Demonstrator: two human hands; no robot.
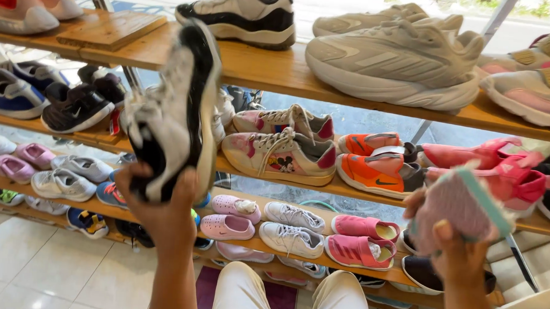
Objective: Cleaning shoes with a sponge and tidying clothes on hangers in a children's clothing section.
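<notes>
We are gripping with our left hand (163,213) the heel end of a black-and-white sneaker (173,108), fingers wrapped tight around it; its smooth leather panels are blurring slightly, and its long axis is running upward, toe pointing up toward the top wooden shelf (260,62). Our right hand (457,252) is closing around a flat, nubby pink pad with a mint edge (462,203). Beyond, chunky beige trainers (394,61) are sitting on the planks.

A single head-worn camera looks forward and slightly down, close to wooden shelves (351,72) that cross the whole frame, tilting down toward the right; pale floor tiles (45,268) fill the lower left.
</notes>
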